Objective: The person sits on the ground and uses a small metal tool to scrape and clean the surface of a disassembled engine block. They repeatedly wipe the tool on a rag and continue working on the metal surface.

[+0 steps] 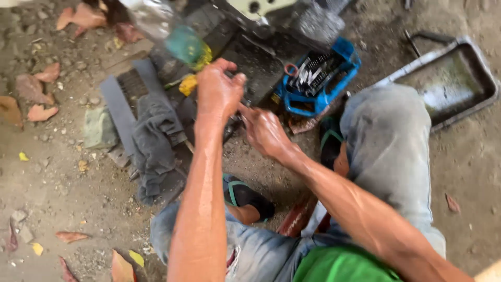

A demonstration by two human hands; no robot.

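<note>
Greasy black metal part (250, 68): left hand (219, 89) fingers curled on it; right hand (263, 130) fingers' grip unclear, blurred.

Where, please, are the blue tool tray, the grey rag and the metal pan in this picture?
blue tool tray (345, 56): head view, on its blue right rim.
grey rag (152, 137): head view, on the middle of the crumpled cloth.
metal pan (483, 67): head view, on its right rim.
</note>
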